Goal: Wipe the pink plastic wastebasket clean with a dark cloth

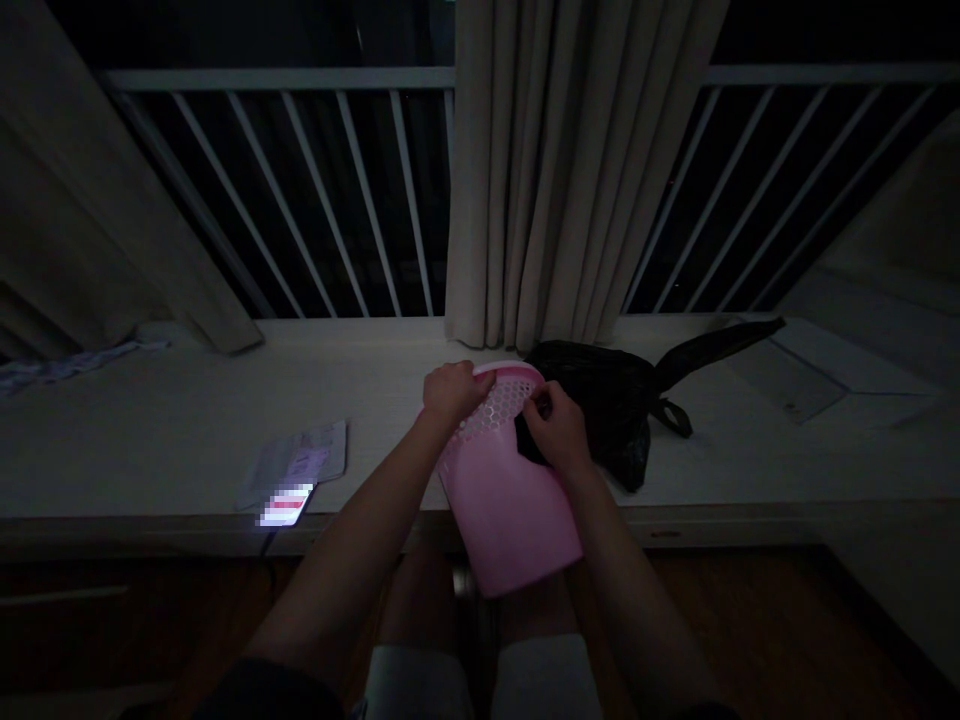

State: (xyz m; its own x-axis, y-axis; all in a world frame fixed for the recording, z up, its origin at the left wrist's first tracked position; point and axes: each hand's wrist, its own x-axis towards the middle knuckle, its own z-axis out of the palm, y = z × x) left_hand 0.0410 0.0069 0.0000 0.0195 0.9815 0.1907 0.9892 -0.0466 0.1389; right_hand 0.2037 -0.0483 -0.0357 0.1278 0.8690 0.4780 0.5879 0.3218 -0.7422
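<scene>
A pink plastic wastebasket (510, 510) with a honeycomb-patterned band below its rim leans over the front edge of the white ledge, its base towards me. My left hand (454, 392) is closed on the rim at the left, thumb over the edge. At the rim's right side, my right hand (556, 425) has its fingers curled and pinched together. A piece of black plastic (529, 443) hangs below those fingers, against the basket's side. Behind the right hand lies a bulging black plastic bag (600, 385) with a long twisted end pointing right.
On the ledge (187, 420) at left lie a flat pale packet (322, 445) and a lit phone (289, 505) at the edge, with a cable below. Curtains (517, 180) and a white railing (277, 80) stand behind. A white box (817, 370) is at right. The room is dim.
</scene>
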